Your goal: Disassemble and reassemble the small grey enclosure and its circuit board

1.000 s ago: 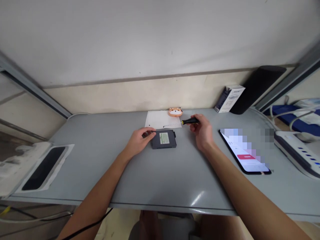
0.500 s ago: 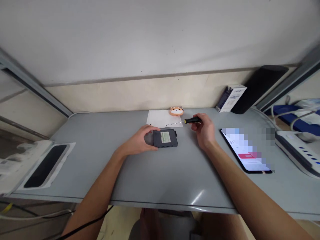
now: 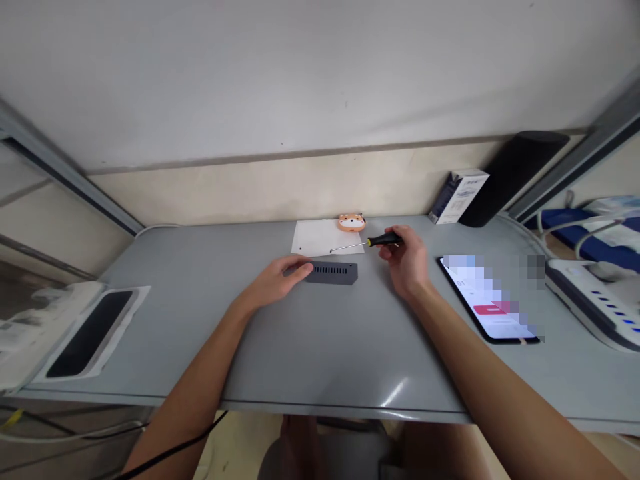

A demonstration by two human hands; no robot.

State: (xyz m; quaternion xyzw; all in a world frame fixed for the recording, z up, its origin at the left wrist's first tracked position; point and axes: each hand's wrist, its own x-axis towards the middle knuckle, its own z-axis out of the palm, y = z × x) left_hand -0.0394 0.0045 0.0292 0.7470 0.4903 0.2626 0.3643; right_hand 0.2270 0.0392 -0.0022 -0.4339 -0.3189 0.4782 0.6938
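A small dark grey box point(image 3: 333, 272) stands on its edge in the middle of the grey table point(image 3: 320, 347), its vented side facing me. My left hand point(image 3: 277, 281) grips the box's left end with curled fingers. My right hand point(image 3: 406, 257) is closed round the black and yellow handle of a screwdriver point(image 3: 367, 243). The screwdriver's thin shaft points left over a white sheet of paper point(image 3: 320, 238), just behind the box.
An orange animal-shaped toy point(image 3: 351, 222) sits at the paper's far edge. A phone point(image 3: 490, 299) lies to the right with its screen lit. A white carton point(image 3: 457, 195) and a black speaker point(image 3: 510, 175) stand at the back right. A dark device in white packaging point(image 3: 87, 333) lies at the left.
My left hand has tipped the dark box from lying flat, label up, onto its edge, so its vented side now faces me. My right hand with the screwdriver has hardly moved.
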